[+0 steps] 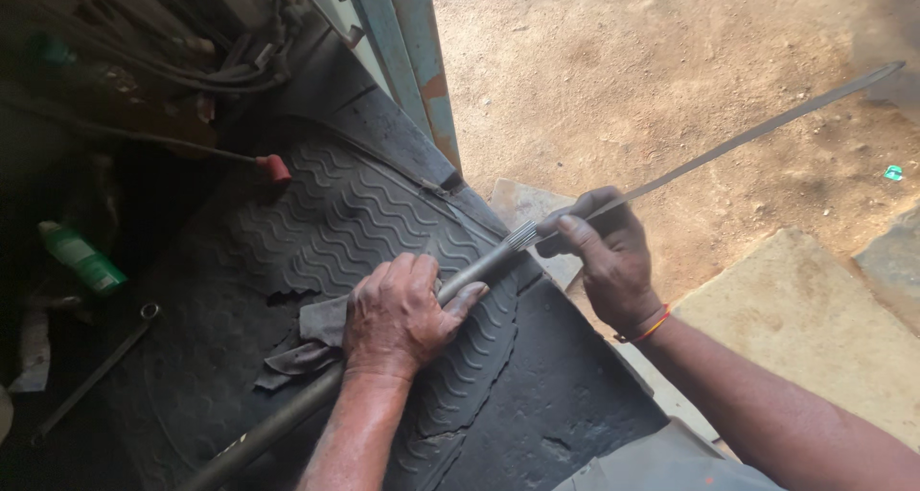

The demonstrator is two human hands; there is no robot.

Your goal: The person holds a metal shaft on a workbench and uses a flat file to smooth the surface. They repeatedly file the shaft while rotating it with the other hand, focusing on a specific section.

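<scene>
The long grey steel shaft with a splined tip (383, 342) looks heavy, stiff and greasy; best gripped mid-length. It lies on the black ribbed rubber mat (316, 223), its axis running near-left to far-right, splines pointing far-right. The left hand (398, 314) presses it, fingers curled over. The right hand (604, 251) pinches a thin flat metal blade (747, 137) against the splines.
</scene>
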